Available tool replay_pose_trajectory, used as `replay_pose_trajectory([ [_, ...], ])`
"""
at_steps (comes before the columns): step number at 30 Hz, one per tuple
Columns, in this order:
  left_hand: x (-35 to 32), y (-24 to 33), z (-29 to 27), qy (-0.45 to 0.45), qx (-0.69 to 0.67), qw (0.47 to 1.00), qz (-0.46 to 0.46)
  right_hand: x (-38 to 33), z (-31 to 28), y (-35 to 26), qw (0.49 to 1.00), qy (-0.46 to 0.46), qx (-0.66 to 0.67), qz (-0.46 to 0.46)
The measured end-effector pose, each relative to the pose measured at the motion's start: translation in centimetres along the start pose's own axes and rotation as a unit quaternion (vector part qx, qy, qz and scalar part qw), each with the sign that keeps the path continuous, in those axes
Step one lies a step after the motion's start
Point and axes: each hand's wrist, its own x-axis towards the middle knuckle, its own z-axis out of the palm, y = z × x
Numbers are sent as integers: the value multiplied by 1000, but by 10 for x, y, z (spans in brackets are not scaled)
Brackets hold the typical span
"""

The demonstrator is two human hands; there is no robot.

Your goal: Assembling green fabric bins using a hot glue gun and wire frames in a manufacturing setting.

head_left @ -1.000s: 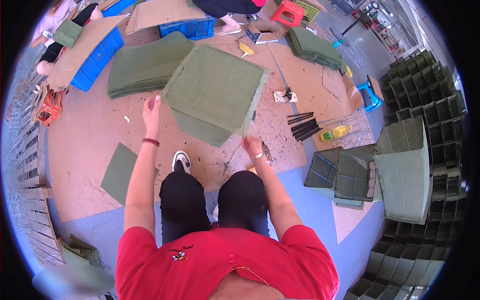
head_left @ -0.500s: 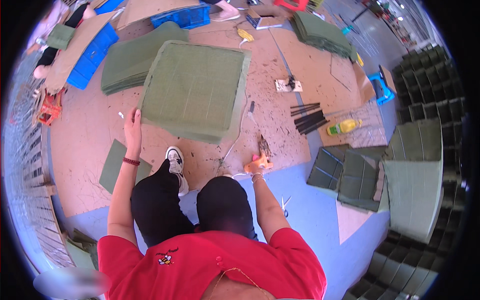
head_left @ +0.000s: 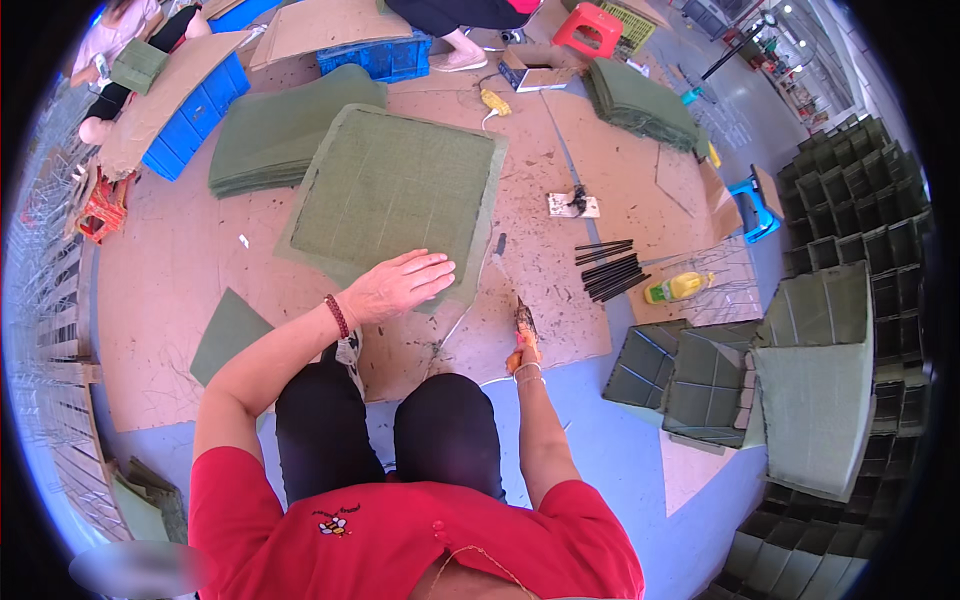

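Note:
A square green fabric panel [head_left: 395, 190] with a paler border lies on the cardboard in front of me. My left hand [head_left: 395, 286] rests flat on its near edge, fingers stretched out. In my right hand [head_left: 523, 358] is an orange glue gun [head_left: 526, 325], its dark, glue-smeared nozzle pointing away from me, to the right of the panel. Further right lie several black glue sticks [head_left: 612, 275]. A smaller green piece [head_left: 230, 335] lies left of my left forearm.
Stacked green sheets [head_left: 285, 130] lie beyond the panel, another stack [head_left: 640, 105] far right. Green fabric boxes [head_left: 712, 385] stand at right. A yellow bottle [head_left: 678, 288], a smeared white board [head_left: 572, 205], blue crates [head_left: 375, 58] and a red stool [head_left: 588, 32] are around. Other people sit at the far side.
My left hand has moved from the panel's left edge onto its near edge. The panel has turned slightly and shifted away. My right hand has turned the glue gun's nozzle forward.

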Motion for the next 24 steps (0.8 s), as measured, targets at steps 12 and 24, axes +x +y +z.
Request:
replay_pose_trajectory([
  [12, 9, 7, 20, 136, -46, 988, 57, -120, 83, -217, 840, -17, -276, -467],
  [24, 5, 7, 23, 140, -69, 987, 26, -131, 162, -272, 778, 82, -455, -425],
])
